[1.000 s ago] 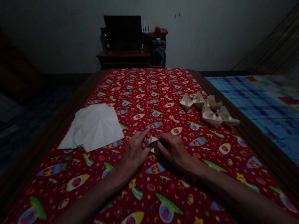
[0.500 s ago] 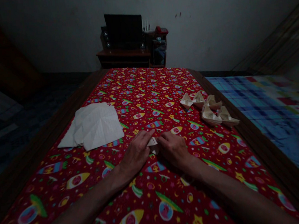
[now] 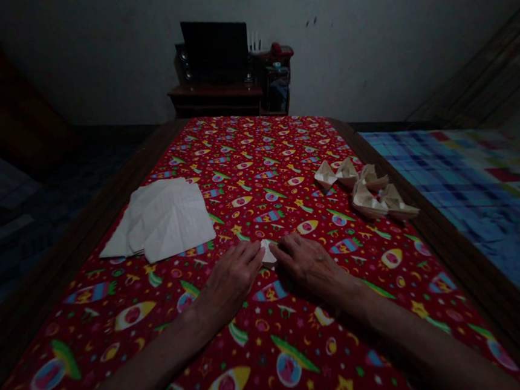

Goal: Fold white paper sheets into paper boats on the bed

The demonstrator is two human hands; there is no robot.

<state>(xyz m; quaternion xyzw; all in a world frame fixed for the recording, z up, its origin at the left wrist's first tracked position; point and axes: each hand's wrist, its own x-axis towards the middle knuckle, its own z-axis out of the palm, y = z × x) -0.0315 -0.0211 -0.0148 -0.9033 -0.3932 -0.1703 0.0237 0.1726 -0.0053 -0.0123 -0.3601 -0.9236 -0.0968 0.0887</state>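
Pressing a small folded paper piece [image 3: 267,252] flat on the red patterned counter [image 3: 257,159].
Your left hand [image 3: 231,279] and right hand [image 3: 307,264] lie nearly flat, fingertips pinning its edges; press evenly, keeping creases aligned.

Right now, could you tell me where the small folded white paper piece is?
The small folded white paper piece lies mid-frame on the red patterned cloth, pressed between the left hand and right hand.

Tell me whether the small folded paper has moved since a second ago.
Yes. The small folded paper, earlier lifted between the fingers, now lies flat on the red cloth, same distance from the paper stack.
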